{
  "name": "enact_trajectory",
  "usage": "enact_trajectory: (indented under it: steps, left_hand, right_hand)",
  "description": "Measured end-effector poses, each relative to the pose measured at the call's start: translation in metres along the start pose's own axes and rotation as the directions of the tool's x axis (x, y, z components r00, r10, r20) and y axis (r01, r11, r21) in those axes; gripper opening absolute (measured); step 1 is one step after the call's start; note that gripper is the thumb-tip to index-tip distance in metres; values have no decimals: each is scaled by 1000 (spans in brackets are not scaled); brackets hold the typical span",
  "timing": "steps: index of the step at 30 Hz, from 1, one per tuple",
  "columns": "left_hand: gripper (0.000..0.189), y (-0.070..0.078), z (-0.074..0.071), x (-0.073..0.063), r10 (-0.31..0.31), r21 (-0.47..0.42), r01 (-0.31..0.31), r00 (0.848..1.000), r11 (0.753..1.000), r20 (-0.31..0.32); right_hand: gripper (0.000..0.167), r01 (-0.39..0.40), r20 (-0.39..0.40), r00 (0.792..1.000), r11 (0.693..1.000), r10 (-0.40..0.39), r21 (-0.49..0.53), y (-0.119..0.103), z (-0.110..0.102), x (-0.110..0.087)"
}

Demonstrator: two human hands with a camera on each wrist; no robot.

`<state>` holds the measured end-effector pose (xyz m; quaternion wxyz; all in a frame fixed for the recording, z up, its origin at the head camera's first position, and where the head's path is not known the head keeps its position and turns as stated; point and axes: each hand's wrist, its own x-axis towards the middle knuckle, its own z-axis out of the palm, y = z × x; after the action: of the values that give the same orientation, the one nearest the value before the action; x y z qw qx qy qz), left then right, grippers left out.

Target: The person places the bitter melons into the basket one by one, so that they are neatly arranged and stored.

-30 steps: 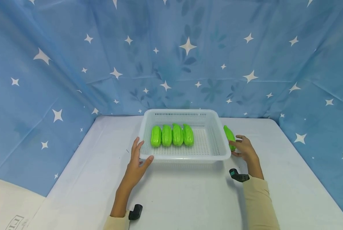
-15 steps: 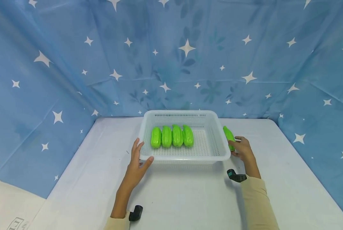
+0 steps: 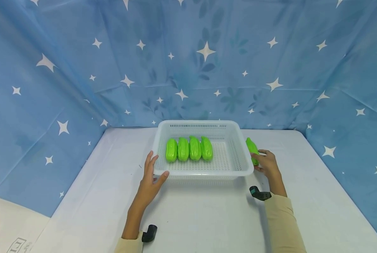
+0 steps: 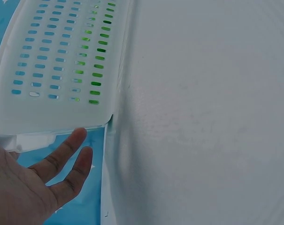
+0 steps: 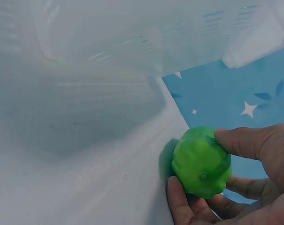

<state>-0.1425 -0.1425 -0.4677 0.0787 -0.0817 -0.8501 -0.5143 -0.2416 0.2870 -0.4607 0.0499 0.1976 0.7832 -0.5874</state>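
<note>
A white plastic basket stands at the far middle of the table. Inside, several glossy green bitter gourds lie side by side towards its left. My left hand touches the basket's front left corner, thumb by the front rim and fingers along the left side. In the left wrist view its fingers are extended near that corner. Just outside the basket's right wall, my right hand holds another bitter gourd. The right wrist view shows thumb and fingers round this gourd's bumpy end, close to the tabletop.
The white-covered table ends at a blue star-patterned curtain, which rises right behind the basket and continues along both sides. Printed whitish material shows at the lower left.
My right hand has shifted slightly left, closer round the bitter gourd beside the basket. The left hand, the basket and the gourds inside it look the same.
</note>
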Motion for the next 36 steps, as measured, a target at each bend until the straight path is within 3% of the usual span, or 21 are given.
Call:
enact_trajectory:
  steps: [12, 23, 36]
  left_hand:
    - [76, 0, 0, 0, 1, -12, -1, 1000, 1000, 0]
    - [76, 0, 0, 0, 3, -33, -3, 1000, 999, 3]
    - [77, 0, -1, 1, 0, -2, 0, 1000, 1000, 6]
  right_hand:
    - [72, 18, -44, 999, 999, -16, 37, 0, -2, -6]
    - [75, 32, -86, 996, 981, -16, 190, -7, -4, -7]
    - [75, 94, -67, 995, 960, -79, 264, -23, -13, -13]
